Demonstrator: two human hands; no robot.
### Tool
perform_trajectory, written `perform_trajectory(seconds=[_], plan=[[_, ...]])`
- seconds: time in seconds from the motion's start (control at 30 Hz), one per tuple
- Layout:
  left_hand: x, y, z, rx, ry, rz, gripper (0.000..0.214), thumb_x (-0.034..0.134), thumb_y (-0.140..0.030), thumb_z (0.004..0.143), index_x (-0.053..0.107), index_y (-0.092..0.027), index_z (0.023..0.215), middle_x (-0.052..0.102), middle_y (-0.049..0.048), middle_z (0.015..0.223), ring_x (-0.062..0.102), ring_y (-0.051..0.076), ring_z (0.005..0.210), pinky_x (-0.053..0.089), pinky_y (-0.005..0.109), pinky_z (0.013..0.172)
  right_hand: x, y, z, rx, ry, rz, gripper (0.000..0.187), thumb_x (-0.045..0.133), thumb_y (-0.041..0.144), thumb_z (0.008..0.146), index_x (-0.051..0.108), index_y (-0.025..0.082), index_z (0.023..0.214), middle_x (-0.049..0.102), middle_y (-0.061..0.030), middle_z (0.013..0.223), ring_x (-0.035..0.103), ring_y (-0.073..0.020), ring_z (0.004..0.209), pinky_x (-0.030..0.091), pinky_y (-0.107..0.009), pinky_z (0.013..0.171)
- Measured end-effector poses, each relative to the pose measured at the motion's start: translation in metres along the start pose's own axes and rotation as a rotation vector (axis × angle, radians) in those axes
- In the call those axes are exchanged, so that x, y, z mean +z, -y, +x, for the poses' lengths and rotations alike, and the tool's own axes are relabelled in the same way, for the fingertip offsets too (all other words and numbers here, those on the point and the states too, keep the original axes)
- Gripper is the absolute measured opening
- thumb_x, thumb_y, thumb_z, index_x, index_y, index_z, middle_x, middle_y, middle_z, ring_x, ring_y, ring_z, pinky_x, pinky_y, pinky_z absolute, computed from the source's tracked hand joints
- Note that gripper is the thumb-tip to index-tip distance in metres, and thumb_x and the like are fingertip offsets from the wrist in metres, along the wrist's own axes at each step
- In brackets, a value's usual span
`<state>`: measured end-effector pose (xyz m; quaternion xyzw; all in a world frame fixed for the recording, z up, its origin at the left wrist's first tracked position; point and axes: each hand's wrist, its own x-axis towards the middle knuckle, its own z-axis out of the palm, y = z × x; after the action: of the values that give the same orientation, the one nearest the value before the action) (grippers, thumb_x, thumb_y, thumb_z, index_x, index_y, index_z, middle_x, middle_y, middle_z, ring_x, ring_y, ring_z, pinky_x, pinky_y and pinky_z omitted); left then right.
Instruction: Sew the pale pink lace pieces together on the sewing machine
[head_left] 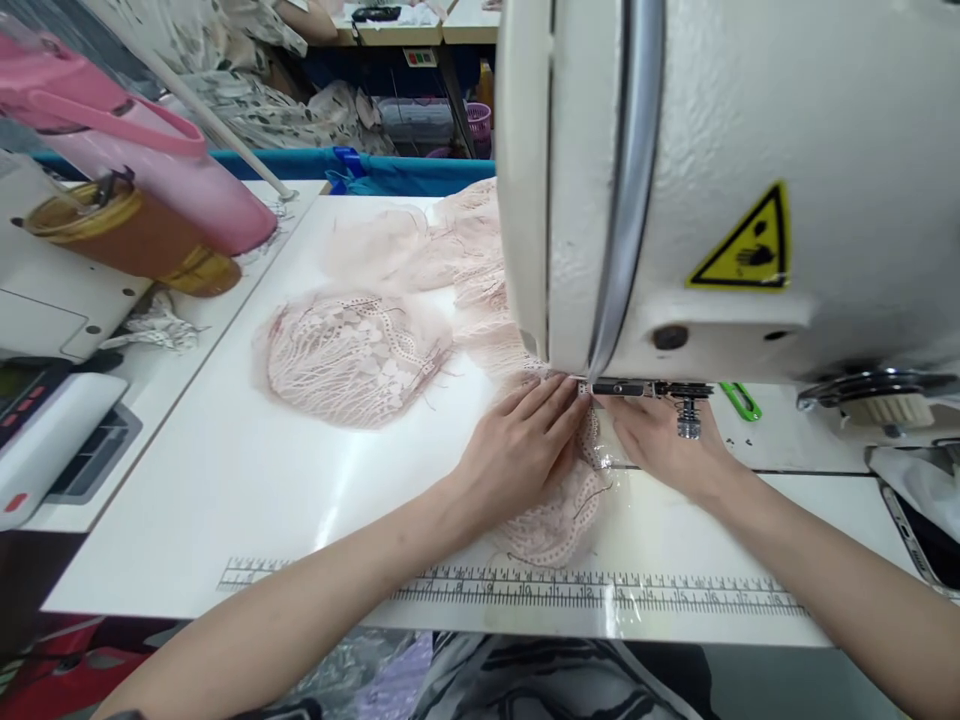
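My left hand (pixel 525 440) lies flat with its fingers stretched out over a piece of pale pink lace (pixel 559 515), pressing it on the bed of the sewing machine (pixel 720 130). At the right of the needle area, my right hand (pixel 667 440) rests low by the lace edge; its fingertips are partly hidden behind the machine's head and foot parts, so their grip does not show. A cup-shaped lace piece (pixel 352 355) lies on the table left of my left hand. More pink lace (pixel 472 260) spreads behind the machine head.
A ruler strip (pixel 555 590) runs along the table's front edge. Green thread snips (pixel 741 400) lie behind my right hand, and a phone (pixel 919 530) sits at the right. A pink bottle (pixel 172 170) and a brown cup (pixel 142 240) stand at the left. Another person's arm (pixel 307 20) shows behind.
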<state>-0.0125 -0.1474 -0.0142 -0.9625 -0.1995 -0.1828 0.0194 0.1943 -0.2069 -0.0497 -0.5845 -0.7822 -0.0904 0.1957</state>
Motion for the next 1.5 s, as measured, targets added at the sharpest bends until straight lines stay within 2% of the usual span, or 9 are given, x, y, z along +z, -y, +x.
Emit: perform_trajectory(seconds=[0.3,0.6,0.8,0.9,1.0,1.13,1.23,1.37,1.5], plan=[[-0.002,0.002,0.002,-0.01,0.016,-0.029,0.039,0.043,-0.025,0.095,0.057,-0.008,0.128,0.059,0.0135,0.13,0.054,0.027,0.125,0.05,0.046,0.102,-0.021,0.007,0.005,-0.045,0.045,-0.16,0.038,0.039,0.015,0.092,0.061,0.024,0.122,0.069,-0.0087,0.112,0.064,-0.0222,0.091,0.045,-0.032,0.064],[-0.017,-0.004,0.004,0.038,0.034,0.067,0.034,0.045,-0.024,0.098,0.057,-0.01,0.126,0.058,0.0122,0.132,0.056,0.024,0.123,0.049,0.042,0.102,-0.028,0.003,0.012,-0.246,-0.305,-0.174,0.027,0.05,0.002,0.081,0.066,0.019,0.094,0.073,0.0035,0.098,0.061,-0.0117,0.075,0.039,-0.028,0.068],[-0.05,-0.019,-0.022,0.483,-0.047,0.131,0.026,0.057,-0.037,0.092,0.065,-0.016,0.104,0.07,0.0047,0.109,0.065,0.018,0.092,0.052,0.029,0.066,-0.028,0.003,0.008,-0.449,-0.271,-0.015,0.027,0.045,-0.003,0.076,0.061,0.018,0.077,0.067,0.0049,0.078,0.053,-0.0106,0.072,0.04,-0.026,0.068],[-0.053,-0.028,-0.045,0.605,0.035,0.259,0.012,0.058,-0.023,0.091,0.065,-0.015,0.098,0.069,0.0054,0.108,0.063,0.016,0.092,0.048,0.025,0.059,-0.025,0.003,0.006,-0.5,-0.238,0.094,0.03,0.044,-0.005,0.075,0.062,0.019,0.077,0.066,0.0065,0.074,0.054,-0.01,0.074,0.035,-0.024,0.057],[-0.05,-0.036,-0.057,0.463,0.04,0.217,0.015,0.047,-0.01,0.094,0.061,-0.012,0.096,0.069,0.007,0.102,0.064,0.015,0.089,0.049,0.023,0.059,-0.025,0.002,0.004,-0.526,-0.16,0.163,0.025,0.045,0.001,0.081,0.064,0.018,0.083,0.067,0.0034,0.077,0.055,-0.0113,0.078,0.034,-0.024,0.055],[-0.064,-0.039,-0.046,-0.094,0.09,-0.103,0.018,0.036,-0.016,0.1,0.054,-0.013,0.099,0.066,0.0064,0.094,0.064,0.012,0.079,0.047,0.019,0.054,-0.029,0.002,0.004,-0.552,-0.105,0.266,0.018,0.048,0.025,0.088,0.063,0.016,0.086,0.066,-0.0015,0.08,0.056,-0.0146,0.079,0.038,-0.026,0.057],[-0.083,-0.031,-0.027,-0.31,0.149,-0.224,0.025,0.034,-0.026,0.102,0.053,-0.015,0.09,0.061,0.0007,0.075,0.057,0.01,0.06,0.041,0.021,0.051,-0.03,0.002,0.006,-0.544,-0.135,0.234,0.021,0.051,0.032,0.089,0.062,0.016,0.08,0.065,-0.0017,0.077,0.056,-0.0143,0.077,0.038,-0.026,0.057],[-0.083,-0.016,-0.009,-0.179,0.311,-0.265,0.03,0.051,-0.044,0.094,0.055,-0.016,0.104,0.064,0.0003,0.075,0.06,0.014,0.061,0.039,0.023,0.052,-0.03,0.002,0.006,-0.539,-0.14,0.189,0.015,0.049,0.019,0.088,0.062,0.016,0.083,0.067,-0.0004,0.079,0.058,-0.0142,0.08,0.042,-0.026,0.059],[-0.054,-0.008,-0.006,0.036,0.249,-0.232,0.029,0.044,-0.039,0.099,0.06,-0.016,0.093,0.064,0.0005,0.071,0.06,0.013,0.06,0.038,0.024,0.052,-0.03,-0.001,0.004,-0.563,-0.13,0.201,0.018,0.045,0.018,0.089,0.063,0.016,0.087,0.068,-0.0014,0.084,0.06,-0.0158,0.087,0.048,-0.029,0.065]])
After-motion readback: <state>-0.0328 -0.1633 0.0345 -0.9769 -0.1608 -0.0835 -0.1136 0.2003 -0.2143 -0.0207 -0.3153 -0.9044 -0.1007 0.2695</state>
